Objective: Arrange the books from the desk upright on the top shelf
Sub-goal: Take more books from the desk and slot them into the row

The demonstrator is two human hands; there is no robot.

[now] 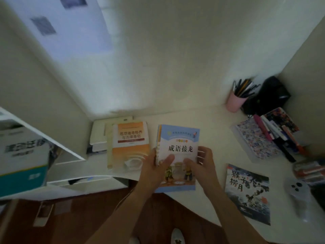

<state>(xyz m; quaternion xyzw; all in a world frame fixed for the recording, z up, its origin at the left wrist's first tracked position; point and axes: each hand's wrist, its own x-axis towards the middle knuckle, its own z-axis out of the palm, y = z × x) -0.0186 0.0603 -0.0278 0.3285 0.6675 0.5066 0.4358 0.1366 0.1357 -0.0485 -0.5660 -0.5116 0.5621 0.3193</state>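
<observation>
Both my hands hold a small stack of thin books topped by a light-blue book [179, 138] above the white desk [207, 124]. My left hand [154, 169] grips the stack's left edge, thumb on the cover. My right hand [202, 164] grips the right edge, thumb on the cover too. An orange book [129, 143] lies on a white book [100, 132] at the desk's left. A dark picture book [248, 192] lies flat at the right. The white shelf unit [58, 143] stands at the left; its top shelf is not clearly in view.
A pink pen cup [235, 101] and a black object [270, 95] stand at the back right corner. A floral notebook [255, 138] with several pens lies near them. A white controller [299, 192] rests at the right edge. A teal-and-white box [21, 159] fills a shelf compartment.
</observation>
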